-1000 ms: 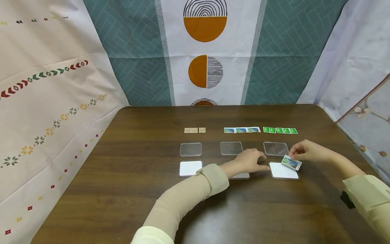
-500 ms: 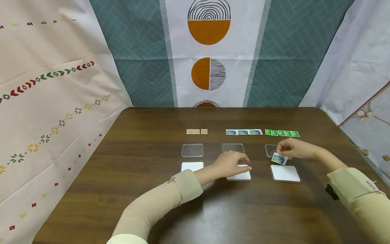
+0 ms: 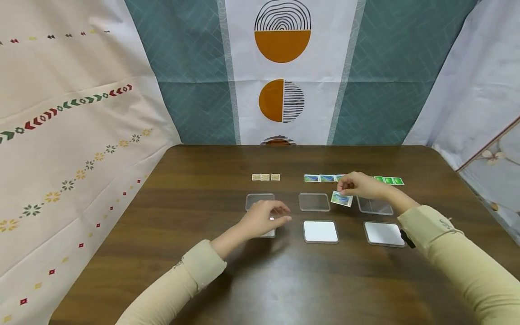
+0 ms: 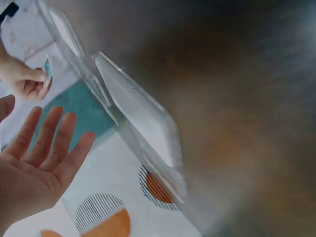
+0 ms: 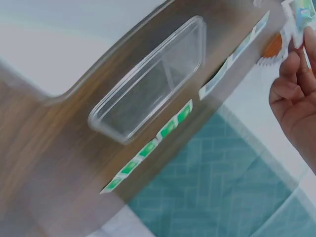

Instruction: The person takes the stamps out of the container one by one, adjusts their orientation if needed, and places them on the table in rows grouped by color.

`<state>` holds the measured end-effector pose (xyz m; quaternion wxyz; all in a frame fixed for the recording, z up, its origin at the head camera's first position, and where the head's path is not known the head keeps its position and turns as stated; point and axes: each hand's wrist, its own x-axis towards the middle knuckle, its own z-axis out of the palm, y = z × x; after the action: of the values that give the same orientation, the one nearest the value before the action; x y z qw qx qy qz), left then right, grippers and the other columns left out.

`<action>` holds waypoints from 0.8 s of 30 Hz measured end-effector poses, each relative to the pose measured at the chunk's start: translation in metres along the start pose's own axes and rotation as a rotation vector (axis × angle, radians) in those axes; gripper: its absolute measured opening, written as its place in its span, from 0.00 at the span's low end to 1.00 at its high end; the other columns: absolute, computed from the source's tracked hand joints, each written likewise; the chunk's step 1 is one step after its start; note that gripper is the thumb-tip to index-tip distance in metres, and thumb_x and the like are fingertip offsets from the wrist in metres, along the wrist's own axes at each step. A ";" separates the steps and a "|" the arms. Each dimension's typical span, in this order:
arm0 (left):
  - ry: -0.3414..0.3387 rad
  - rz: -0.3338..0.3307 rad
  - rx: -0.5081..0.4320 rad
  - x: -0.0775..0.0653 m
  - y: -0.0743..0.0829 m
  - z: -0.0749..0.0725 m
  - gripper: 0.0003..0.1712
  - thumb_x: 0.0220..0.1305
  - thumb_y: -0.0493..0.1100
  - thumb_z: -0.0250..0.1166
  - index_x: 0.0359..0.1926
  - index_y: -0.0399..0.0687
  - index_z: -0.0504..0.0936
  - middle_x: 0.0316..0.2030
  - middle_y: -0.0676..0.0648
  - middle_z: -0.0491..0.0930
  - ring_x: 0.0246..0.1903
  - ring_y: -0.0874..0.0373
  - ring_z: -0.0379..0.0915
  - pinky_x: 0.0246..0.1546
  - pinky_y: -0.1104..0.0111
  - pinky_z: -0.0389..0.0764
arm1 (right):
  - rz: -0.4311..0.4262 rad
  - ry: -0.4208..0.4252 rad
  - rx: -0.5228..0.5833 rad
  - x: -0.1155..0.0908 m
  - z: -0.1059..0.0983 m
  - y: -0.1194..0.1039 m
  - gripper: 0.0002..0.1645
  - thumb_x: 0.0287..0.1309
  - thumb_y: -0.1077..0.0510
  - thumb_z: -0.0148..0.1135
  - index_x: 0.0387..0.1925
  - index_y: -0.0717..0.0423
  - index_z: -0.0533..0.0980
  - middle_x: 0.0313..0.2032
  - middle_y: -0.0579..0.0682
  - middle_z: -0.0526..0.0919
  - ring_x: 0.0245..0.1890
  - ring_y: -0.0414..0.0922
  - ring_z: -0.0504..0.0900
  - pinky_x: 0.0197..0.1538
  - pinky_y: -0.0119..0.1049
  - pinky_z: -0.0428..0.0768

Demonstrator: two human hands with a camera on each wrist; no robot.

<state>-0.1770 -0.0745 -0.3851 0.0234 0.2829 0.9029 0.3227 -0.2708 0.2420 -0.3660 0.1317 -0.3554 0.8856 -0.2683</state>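
My right hand (image 3: 360, 184) pinches a blue-and-green landscape stamp (image 3: 341, 199) with a white border. It holds the stamp between the middle and right clear plastic lids. In the right wrist view the same stamp (image 5: 305, 14) shows at the upper right corner, by the fingertips. My left hand (image 3: 264, 218) hovers with relaxed, parted fingers over the left white-bottomed case (image 3: 267, 234), covering much of it and part of the clear lid (image 3: 260, 196) behind. The left wrist view shows the left palm (image 4: 34, 180) with nothing in it.
White-bottomed cases stand at the middle (image 3: 320, 231) and right (image 3: 385, 234), with clear lids at the middle (image 3: 314, 202) and right (image 3: 374, 206) behind them. Farther back lie beige stamps (image 3: 265, 177), landscape stamps (image 3: 319, 178) and green stamps (image 3: 388, 180), partly hidden by my right hand.
My right hand has carried the landscape stamp leftward, from over the right case to between the middle and right lids. My left hand has moved left, uncovering the middle case.
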 end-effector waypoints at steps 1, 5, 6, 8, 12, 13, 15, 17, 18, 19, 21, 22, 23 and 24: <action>0.017 -0.012 -0.016 -0.005 -0.003 -0.002 0.14 0.62 0.47 0.62 0.45 0.45 0.82 0.40 0.48 0.84 0.42 0.53 0.81 0.47 0.61 0.78 | -0.017 0.004 -0.013 0.006 0.002 -0.002 0.03 0.59 0.66 0.59 0.29 0.61 0.75 0.23 0.46 0.73 0.23 0.34 0.65 0.29 0.27 0.67; 0.079 -0.062 -0.048 -0.025 -0.015 -0.011 0.13 0.61 0.46 0.64 0.43 0.44 0.83 0.40 0.49 0.85 0.39 0.56 0.81 0.44 0.63 0.79 | -0.049 -0.010 -0.068 0.031 0.010 -0.011 0.05 0.60 0.66 0.58 0.28 0.60 0.74 0.20 0.46 0.71 0.21 0.35 0.63 0.28 0.28 0.64; 0.091 -0.075 -0.048 -0.030 -0.018 -0.013 0.13 0.61 0.46 0.64 0.43 0.44 0.83 0.40 0.49 0.85 0.37 0.57 0.81 0.41 0.64 0.79 | -0.049 -0.013 -0.078 0.037 0.011 -0.013 0.06 0.60 0.66 0.58 0.27 0.60 0.73 0.20 0.46 0.70 0.21 0.36 0.63 0.28 0.29 0.64; 0.114 -0.107 -0.054 -0.038 -0.025 -0.017 0.13 0.61 0.46 0.64 0.44 0.44 0.83 0.39 0.49 0.85 0.34 0.60 0.80 0.36 0.68 0.78 | -0.034 -0.023 -0.089 0.047 0.013 -0.017 0.06 0.60 0.66 0.57 0.27 0.60 0.73 0.20 0.46 0.70 0.21 0.37 0.63 0.29 0.30 0.64; 0.130 -0.163 -0.063 -0.053 -0.037 -0.024 0.14 0.61 0.46 0.64 0.45 0.44 0.82 0.39 0.48 0.85 0.31 0.61 0.80 0.33 0.72 0.78 | -0.015 -0.028 -0.116 0.065 0.014 -0.021 0.06 0.60 0.67 0.56 0.27 0.60 0.74 0.20 0.47 0.71 0.21 0.38 0.64 0.30 0.32 0.65; 0.132 -0.171 -0.065 -0.056 -0.039 -0.026 0.14 0.61 0.46 0.64 0.45 0.43 0.82 0.39 0.48 0.85 0.32 0.61 0.80 0.33 0.71 0.78 | -0.019 -0.030 -0.129 0.069 0.014 -0.021 0.06 0.60 0.67 0.56 0.27 0.60 0.74 0.21 0.47 0.72 0.21 0.38 0.64 0.30 0.32 0.65; 0.138 -0.181 -0.056 -0.060 -0.043 -0.031 0.14 0.61 0.45 0.64 0.45 0.43 0.82 0.38 0.47 0.85 0.33 0.60 0.81 0.35 0.70 0.79 | -0.024 -0.025 -0.155 0.079 0.013 -0.020 0.06 0.59 0.67 0.57 0.27 0.61 0.74 0.21 0.47 0.72 0.21 0.38 0.64 0.30 0.32 0.65; 0.151 -0.176 -0.048 -0.063 -0.045 -0.035 0.13 0.61 0.45 0.64 0.44 0.43 0.82 0.37 0.48 0.85 0.34 0.59 0.81 0.36 0.69 0.79 | -0.013 -0.025 -0.167 0.090 0.011 -0.019 0.06 0.59 0.67 0.58 0.26 0.61 0.75 0.20 0.48 0.73 0.21 0.39 0.64 0.30 0.33 0.66; 0.156 -0.173 -0.045 -0.063 -0.046 -0.037 0.13 0.61 0.45 0.64 0.44 0.43 0.82 0.36 0.48 0.85 0.34 0.59 0.81 0.36 0.68 0.79 | -0.003 -0.029 -0.172 0.096 0.010 -0.018 0.06 0.59 0.67 0.58 0.26 0.61 0.75 0.20 0.48 0.73 0.21 0.39 0.64 0.30 0.33 0.66; 0.160 -0.171 -0.041 -0.064 -0.047 -0.038 0.13 0.61 0.45 0.64 0.43 0.43 0.83 0.36 0.49 0.85 0.34 0.59 0.81 0.36 0.68 0.79 | 0.008 -0.033 -0.171 0.101 0.008 -0.018 0.06 0.59 0.67 0.58 0.26 0.61 0.75 0.20 0.48 0.73 0.21 0.39 0.65 0.31 0.33 0.66; 0.168 -0.168 -0.035 -0.064 -0.047 -0.040 0.13 0.61 0.45 0.64 0.43 0.44 0.83 0.36 0.49 0.85 0.34 0.60 0.80 0.36 0.68 0.79 | 0.035 -0.038 -0.168 0.112 0.006 -0.018 0.07 0.59 0.66 0.57 0.26 0.60 0.75 0.20 0.48 0.72 0.21 0.39 0.65 0.31 0.34 0.66; 0.169 -0.170 -0.033 -0.064 -0.048 -0.041 0.13 0.61 0.46 0.64 0.43 0.44 0.83 0.36 0.50 0.85 0.34 0.60 0.81 0.37 0.68 0.79 | 0.047 -0.043 -0.163 0.116 0.005 -0.017 0.07 0.59 0.66 0.56 0.26 0.60 0.75 0.20 0.47 0.72 0.21 0.40 0.65 0.32 0.34 0.66; 0.167 -0.171 -0.032 -0.065 -0.048 -0.041 0.13 0.61 0.46 0.64 0.43 0.44 0.83 0.36 0.50 0.85 0.35 0.60 0.81 0.37 0.68 0.79 | 0.056 -0.048 -0.163 0.120 0.005 -0.017 0.07 0.59 0.66 0.56 0.26 0.61 0.75 0.20 0.47 0.71 0.22 0.40 0.65 0.32 0.34 0.66; 0.166 -0.174 -0.034 -0.065 -0.047 -0.041 0.13 0.61 0.46 0.64 0.43 0.44 0.82 0.36 0.50 0.85 0.35 0.59 0.81 0.37 0.67 0.79 | 0.060 -0.049 -0.165 0.124 0.006 -0.017 0.07 0.59 0.66 0.56 0.26 0.61 0.75 0.20 0.46 0.70 0.22 0.40 0.65 0.32 0.34 0.66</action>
<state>-0.1552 -0.1618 -0.3900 -0.0191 0.1754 0.9173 0.3569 -0.3468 0.1427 -0.3665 0.1319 -0.3448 0.9115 -0.1815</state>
